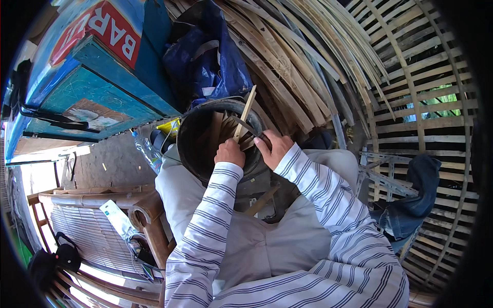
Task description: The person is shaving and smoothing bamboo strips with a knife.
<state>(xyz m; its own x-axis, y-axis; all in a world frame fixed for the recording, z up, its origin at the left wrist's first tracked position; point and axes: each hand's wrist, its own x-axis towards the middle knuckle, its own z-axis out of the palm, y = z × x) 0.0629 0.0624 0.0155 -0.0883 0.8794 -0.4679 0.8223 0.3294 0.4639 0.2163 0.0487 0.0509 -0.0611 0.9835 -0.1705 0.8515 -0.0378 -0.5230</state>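
My left hand (229, 154) is closed around the lower end of a pale wooden strip (248, 109), which slants up and away over a black bucket (186, 146). In my right hand (278, 149) is a knife (245, 124), gripped by its handle; its dark blade lies across the strip just beyond my left fist. Both hands are above the bucket's near rim, between my knees. Inside the bucket are wood pieces or shavings (218, 126), partly hidden by my hands.
Long wooden strips (292, 66) are piled beyond the bucket, beside a blue plastic bag (210, 61). A blue box (92, 87) stands at left, above a bamboo bench (90, 218). A slatted bamboo wall (411, 61) and hanging dark cloth (416, 197) are at right.
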